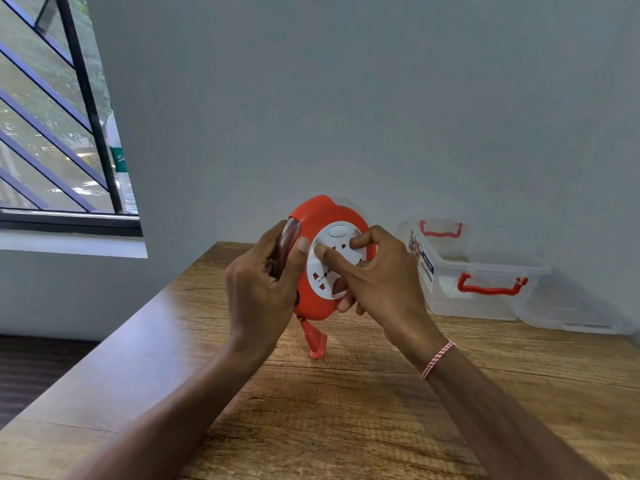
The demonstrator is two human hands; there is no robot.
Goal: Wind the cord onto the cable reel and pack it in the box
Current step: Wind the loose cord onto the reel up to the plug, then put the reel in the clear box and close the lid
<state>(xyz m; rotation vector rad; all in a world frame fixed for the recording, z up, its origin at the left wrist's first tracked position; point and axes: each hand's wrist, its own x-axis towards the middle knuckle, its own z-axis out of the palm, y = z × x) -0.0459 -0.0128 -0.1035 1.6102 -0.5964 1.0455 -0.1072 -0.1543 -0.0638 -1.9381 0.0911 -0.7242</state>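
I hold a round orange cable reel [320, 216] upright above the wooden table [363, 403]. My left hand [263, 289] grips its left rim, thumb on the front. My right hand [381, 275] has thumb and fingers on the reel's white socket disc [329, 268]. A short stub of orange cord ends in an orange plug [317, 342] that hangs just below the reel, close to the tabletop. A clear plastic box [485, 303] with red handles stands open at the back right, by the wall.
The box's clear lid [571, 313] lies beside the box at the far right. The wall runs right behind the table. A barred window [59, 133] is at the left. The table's left edge drops to a dark floor.
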